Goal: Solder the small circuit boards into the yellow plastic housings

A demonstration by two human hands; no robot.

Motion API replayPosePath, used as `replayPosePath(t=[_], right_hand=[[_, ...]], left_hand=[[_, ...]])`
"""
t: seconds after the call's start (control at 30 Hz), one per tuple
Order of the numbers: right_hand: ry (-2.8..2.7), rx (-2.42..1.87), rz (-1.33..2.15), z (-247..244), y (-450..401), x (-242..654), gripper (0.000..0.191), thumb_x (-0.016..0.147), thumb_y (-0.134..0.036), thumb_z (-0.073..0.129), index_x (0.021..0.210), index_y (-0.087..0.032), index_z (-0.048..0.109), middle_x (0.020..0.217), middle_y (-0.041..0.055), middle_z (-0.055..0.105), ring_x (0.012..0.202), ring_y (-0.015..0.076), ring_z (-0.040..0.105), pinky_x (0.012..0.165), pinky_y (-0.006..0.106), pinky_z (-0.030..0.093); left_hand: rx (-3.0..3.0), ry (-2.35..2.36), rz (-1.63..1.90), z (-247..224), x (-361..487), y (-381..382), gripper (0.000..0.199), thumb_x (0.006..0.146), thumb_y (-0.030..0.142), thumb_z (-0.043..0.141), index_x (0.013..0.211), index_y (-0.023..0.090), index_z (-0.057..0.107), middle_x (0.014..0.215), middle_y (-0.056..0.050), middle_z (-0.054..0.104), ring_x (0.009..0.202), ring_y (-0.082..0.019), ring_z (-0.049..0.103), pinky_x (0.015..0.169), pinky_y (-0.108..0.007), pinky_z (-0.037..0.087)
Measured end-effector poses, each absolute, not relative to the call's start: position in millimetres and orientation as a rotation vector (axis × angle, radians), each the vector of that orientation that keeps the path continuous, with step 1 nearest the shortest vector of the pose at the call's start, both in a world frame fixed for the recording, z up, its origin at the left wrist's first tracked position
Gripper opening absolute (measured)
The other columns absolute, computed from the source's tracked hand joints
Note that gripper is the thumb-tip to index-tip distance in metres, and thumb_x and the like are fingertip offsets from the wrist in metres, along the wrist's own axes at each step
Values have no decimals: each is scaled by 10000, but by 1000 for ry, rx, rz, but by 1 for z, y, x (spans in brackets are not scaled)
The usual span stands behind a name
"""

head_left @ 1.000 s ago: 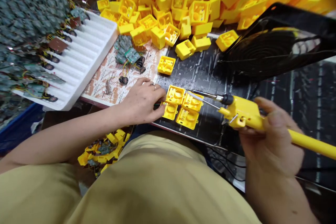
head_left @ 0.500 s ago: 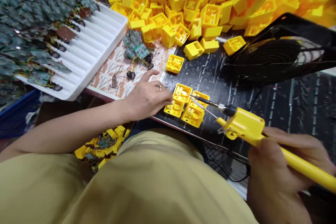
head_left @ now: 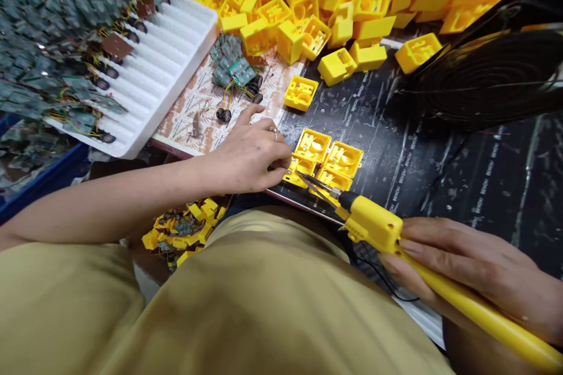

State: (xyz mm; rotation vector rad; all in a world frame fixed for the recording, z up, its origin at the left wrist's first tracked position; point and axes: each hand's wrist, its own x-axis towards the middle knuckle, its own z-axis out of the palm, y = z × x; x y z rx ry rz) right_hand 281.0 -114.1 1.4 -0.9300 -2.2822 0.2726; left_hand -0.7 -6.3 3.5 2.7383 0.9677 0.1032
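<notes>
Four small yellow housings [head_left: 343, 159] stand open side up in a tight cluster near the black table's front edge. My right hand [head_left: 470, 263] is wrapped round a yellow soldering tool [head_left: 378, 222]. Its thin metal tip reaches into the front left housing [head_left: 299, 167] of the cluster. At that same housing's left edge, the curled fingers of my left hand [head_left: 253, 155] touch it, with a ring on one finger. A fifth yellow housing [head_left: 301, 94] sits alone behind the cluster.
Yellow housings [head_left: 290, 41] are heaped at the back. A black fan [head_left: 488, 70] stands at the right. Wired circuit boards [head_left: 233, 67] lie behind my left hand. A ridged white tray [head_left: 162, 70] bears more boards. Below the table edge is a pile of yellow parts [head_left: 189, 228].
The soldering tool in my right hand has moved left and toward me, its tip passing from the back left housing to the front left one. My left hand stays beside the cluster.
</notes>
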Motion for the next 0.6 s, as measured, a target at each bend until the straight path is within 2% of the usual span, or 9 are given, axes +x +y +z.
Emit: replayPosePath(t=[0.2, 0.33, 0.43, 0.6], right_hand=[[-2228, -1025, 360, -1, -124, 276, 161, 967, -308, 532, 909, -174, 600, 788, 63, 666, 814, 94, 651, 686, 201, 537], [-2235, -1064, 369, 2, -123, 274, 120, 939, -305, 582, 876, -211, 620, 804, 32, 679, 817, 97, 656, 719, 226, 553], [-2129, -1089, 480, 6, -123, 267, 105, 856, -353, 693, 878, -262, 646, 806, -6, 695, 768, 124, 674, 665, 250, 579], [-1605, -1353, 638, 11, -127, 250, 275, 641, -445, 852, 788, -279, 690, 727, -16, 693, 670, 171, 677, 596, 298, 597]], left_hand=[[2749, 953, 11, 5, 5, -4, 157, 773, 255, 535, 701, 200, 664, 723, -22, 661, 880, -222, 553, 1054, -539, 281], [2764, 947, -25, 6, 8, -3, 144, 756, 254, 533, 699, 194, 650, 732, -28, 661, 880, -229, 556, 1027, -518, 305], [2754, 965, -72, 7, 10, -3, 136, 739, 242, 533, 677, 191, 643, 734, -30, 665, 875, -230, 561, 1023, -507, 307], [2760, 962, -59, 6, 13, -2, 147, 721, 240, 525, 634, 192, 633, 700, -28, 661, 822, -213, 551, 1007, -487, 318]])
